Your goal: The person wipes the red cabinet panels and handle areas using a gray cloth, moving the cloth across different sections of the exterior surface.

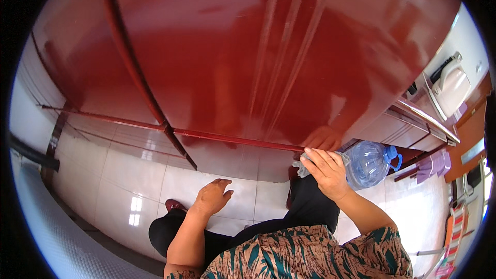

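A grey cloth (pixel 302 168) is pressing against the lower edge of the glossy red cabinet (pixel 248 62), gripped by the right hand (pixel 326 171). The left hand (pixel 213 196) is hanging open and holding nothing. A blue water bottle (pixel 368 164) is standing just beside the right hand on the white tiled floor (pixel 134 186).

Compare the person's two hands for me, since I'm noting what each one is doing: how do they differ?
The right hand is raised to the lower edge of the glossy red cabinet, pressing a grey cloth against it; the left hand holds nothing. The right hand's fingers are closed on the cloth; the left hand's are loosely spread in the air, lower down. Both are bare.
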`<state>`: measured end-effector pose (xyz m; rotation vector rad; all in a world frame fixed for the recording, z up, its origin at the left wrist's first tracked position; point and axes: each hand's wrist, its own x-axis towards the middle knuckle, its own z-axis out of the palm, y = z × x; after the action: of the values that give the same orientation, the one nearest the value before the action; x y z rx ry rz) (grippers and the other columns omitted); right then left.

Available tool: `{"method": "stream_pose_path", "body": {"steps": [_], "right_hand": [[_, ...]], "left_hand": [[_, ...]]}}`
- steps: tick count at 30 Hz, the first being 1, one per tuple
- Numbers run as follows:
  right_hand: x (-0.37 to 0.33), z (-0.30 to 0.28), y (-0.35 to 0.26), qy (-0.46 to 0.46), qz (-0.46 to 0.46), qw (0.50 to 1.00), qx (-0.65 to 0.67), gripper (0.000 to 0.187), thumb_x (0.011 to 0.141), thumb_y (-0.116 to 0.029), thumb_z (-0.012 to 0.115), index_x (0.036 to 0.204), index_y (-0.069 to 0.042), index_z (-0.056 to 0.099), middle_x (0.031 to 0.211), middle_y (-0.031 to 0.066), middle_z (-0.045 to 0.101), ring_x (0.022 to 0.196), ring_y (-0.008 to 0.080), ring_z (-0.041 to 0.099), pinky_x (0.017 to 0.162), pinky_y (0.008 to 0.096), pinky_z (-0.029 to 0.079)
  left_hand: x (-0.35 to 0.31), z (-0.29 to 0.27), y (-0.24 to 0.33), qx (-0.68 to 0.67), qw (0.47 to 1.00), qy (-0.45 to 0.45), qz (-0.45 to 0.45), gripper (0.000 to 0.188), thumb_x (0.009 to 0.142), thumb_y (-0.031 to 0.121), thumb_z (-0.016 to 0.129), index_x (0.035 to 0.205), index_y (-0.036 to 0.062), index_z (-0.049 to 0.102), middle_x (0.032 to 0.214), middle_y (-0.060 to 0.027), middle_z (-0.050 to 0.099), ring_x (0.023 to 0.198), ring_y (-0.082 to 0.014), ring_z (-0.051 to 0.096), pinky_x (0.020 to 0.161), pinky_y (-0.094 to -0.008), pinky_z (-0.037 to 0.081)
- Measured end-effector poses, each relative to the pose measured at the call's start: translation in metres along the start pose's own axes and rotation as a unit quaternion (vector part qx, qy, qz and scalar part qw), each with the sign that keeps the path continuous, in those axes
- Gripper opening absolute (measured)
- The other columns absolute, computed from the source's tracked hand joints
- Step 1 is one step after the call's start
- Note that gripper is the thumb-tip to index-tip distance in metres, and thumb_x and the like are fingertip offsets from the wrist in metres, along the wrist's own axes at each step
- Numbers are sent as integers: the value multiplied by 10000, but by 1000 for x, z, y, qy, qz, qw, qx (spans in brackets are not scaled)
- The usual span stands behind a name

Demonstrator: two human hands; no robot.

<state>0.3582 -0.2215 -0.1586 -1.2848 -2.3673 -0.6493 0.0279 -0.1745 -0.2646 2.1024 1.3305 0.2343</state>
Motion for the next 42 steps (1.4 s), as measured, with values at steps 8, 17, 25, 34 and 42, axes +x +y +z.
{"method": "stream_pose_path", "body": {"steps": [8,17,25,34,42], "right_hand": [[-17,-6,-3,122,110,981,101,348,751,66,641,1095,17,618,1162,156,602,943,279,635,783,347,519],[-24,-2,-4,137,203,969,12,307,710,-3,678,1012,-57,665,1053,48,648,921,236,590,764,334,442],[-13,10,-24,158,236,959,-8,353,684,-11,657,1036,-44,652,1071,62,653,890,232,572,741,335,462],[21,26,-49,152,208,966,12,406,713,-58,634,1119,-38,626,1103,66,639,890,214,570,719,326,435],[22,27,-49,116,172,978,8,457,737,-84,589,1192,-45,593,1178,58,609,889,209,543,731,331,418]], "left_hand": [[5,7,-2,-11,999,-32,-12,392,888,283,585,1220,75,587,1213,-187,600,1121,-338,568,963,-410,453],[14,14,3,2,998,-56,-7,392,886,285,586,1212,69,592,1209,-184,603,1131,-335,562,972,-405,448],[14,20,-5,15,998,-58,0,392,878,289,595,1196,60,602,1182,-187,617,1107,-343,572,959,-405,454],[15,21,-6,3,998,-56,12,388,873,282,599,1179,43,611,1165,-193,624,1107,-346,572,958,-401,451],[17,22,-17,7,998,-66,14,398,872,278,603,1182,29,608,1170,-195,625,1111,-339,573,967,-398,447]]}}
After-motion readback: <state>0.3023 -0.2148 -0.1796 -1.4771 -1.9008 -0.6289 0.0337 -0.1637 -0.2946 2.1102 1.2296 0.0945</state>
